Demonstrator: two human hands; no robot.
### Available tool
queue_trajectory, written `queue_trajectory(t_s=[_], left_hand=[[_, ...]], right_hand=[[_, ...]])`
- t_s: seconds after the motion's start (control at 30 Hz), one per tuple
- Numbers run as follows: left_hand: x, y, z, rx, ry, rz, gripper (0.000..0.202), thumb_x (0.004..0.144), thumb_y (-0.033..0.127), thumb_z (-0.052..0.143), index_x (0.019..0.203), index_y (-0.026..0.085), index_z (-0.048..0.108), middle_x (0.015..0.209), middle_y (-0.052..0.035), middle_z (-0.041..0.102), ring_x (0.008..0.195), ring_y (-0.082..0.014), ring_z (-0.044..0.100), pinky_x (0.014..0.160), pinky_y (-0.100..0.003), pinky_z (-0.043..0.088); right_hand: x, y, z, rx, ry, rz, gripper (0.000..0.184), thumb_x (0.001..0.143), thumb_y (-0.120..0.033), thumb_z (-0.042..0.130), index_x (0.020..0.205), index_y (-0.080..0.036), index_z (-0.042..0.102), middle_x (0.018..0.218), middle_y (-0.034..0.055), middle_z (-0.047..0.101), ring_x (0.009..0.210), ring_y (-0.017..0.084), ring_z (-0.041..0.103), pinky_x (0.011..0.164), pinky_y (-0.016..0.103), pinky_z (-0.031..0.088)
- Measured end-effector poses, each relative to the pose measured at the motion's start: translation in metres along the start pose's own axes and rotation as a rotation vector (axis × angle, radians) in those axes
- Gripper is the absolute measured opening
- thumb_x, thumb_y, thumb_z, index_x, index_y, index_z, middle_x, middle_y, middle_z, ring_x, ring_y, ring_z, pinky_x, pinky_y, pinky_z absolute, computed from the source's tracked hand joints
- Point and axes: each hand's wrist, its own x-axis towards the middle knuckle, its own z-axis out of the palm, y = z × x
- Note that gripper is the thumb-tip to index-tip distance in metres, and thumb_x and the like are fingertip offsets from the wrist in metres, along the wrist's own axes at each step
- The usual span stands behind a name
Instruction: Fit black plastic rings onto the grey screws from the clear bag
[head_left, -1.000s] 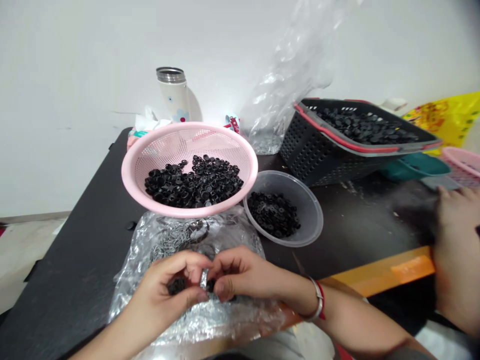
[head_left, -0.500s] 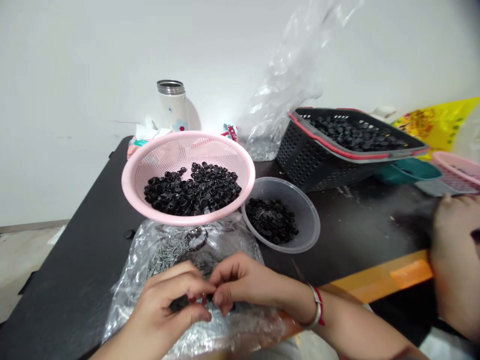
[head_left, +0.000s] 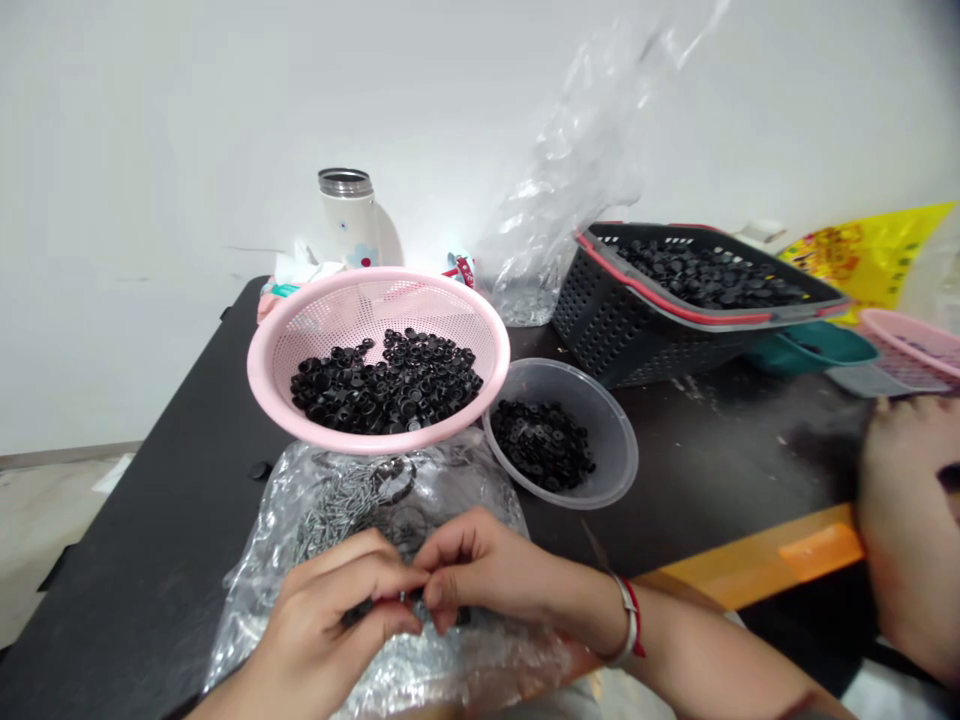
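My left hand [head_left: 330, 615] and my right hand [head_left: 480, 570] meet fingertip to fingertip over a crinkled clear plastic bag [head_left: 390, 510] at the table's near edge. Both are pinched shut on small black parts held between them; what exactly they are is hidden by the fingers. Thin metal screws [head_left: 337, 500] lie loose in the bag just beyond my fingers. A pink colander [head_left: 379, 300] heaped with small black caps [head_left: 386, 380] stands right behind the bag. To its right sits a clear plastic bowl [head_left: 607, 430] with black washers [head_left: 544, 440].
A dark grey basket [head_left: 600, 300] of black parts tilts at the back right, beside an upright clear bag [head_left: 570, 190]. A steel-topped flask [head_left: 349, 215] stands by the wall. Another person's hand [head_left: 911, 520] rests at the right edge, near a pink tray [head_left: 911, 350] and teal scoop [head_left: 810, 345].
My fingers have closed tighter round the small parts; the shiny piece seen a second ago is hidden. The view has tipped up slightly. The other person's hand barely moved.
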Motion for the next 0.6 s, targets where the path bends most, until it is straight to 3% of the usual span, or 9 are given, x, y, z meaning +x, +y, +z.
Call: queue_trajectory(t_s=[0.3,0.5,0.6], left_hand=[[0.0008,-0.0034,0.0001,0.013,0.015,0.012,0.021,0.084,0.009,0.066,0.096,0.025,0.073,0.076,0.0002,0.066,0.065,-0.0104,0.063,0.061,-0.017,0.050],[0.0054,-0.0044,-0.0018,0.087,0.069,0.020,0.018,0.085,0.015,0.065,0.100,0.023,0.071,0.075,-0.0012,0.065,0.066,-0.0127,0.063,0.061,-0.020,0.050],[0.0057,-0.0042,-0.0041,0.155,0.106,-0.036,0.004,0.084,0.018,0.067,0.088,0.020,0.067,0.070,0.0011,0.063,0.062,-0.0116,0.061,0.059,-0.019,0.048]], right_hand=[[-0.0007,-0.0013,0.0002,0.016,0.017,-0.001,0.039,0.061,-0.043,0.086,0.075,-0.011,0.070,0.056,-0.0041,0.062,0.050,0.006,0.053,0.053,0.019,0.038],[-0.0009,-0.0016,-0.0027,0.032,0.003,-0.106,0.042,0.067,-0.047,0.083,0.084,-0.011,0.069,0.061,-0.0027,0.063,0.054,0.007,0.056,0.056,0.021,0.042],[0.0013,-0.0003,-0.0040,0.055,0.013,-0.136,0.043,0.066,-0.046,0.084,0.088,-0.012,0.068,0.062,-0.0031,0.064,0.053,0.006,0.056,0.055,0.020,0.043]])
